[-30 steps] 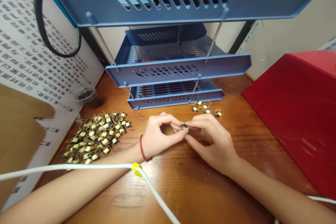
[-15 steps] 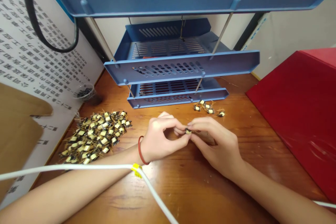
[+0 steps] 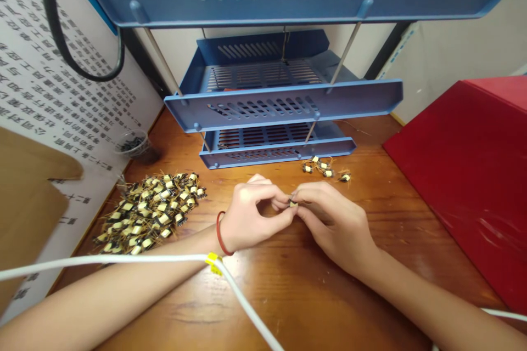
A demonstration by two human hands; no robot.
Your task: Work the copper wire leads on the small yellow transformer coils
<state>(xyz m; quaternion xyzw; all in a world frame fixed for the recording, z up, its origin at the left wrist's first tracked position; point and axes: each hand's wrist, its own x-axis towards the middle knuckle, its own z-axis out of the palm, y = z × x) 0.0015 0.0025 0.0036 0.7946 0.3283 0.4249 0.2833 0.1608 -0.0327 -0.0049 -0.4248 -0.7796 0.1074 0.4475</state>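
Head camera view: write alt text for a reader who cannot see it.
The left hand and right hand pinch a small yellow-taped wire coil above a wooden desk, beside a heap of similar coils and a blue tiered tray.

- wire-wound coil mostly hidden by fingers
- top blue tray cut off by upper edge
- clear cup: contents too small to tell

Left hand, right hand, fingers pinched
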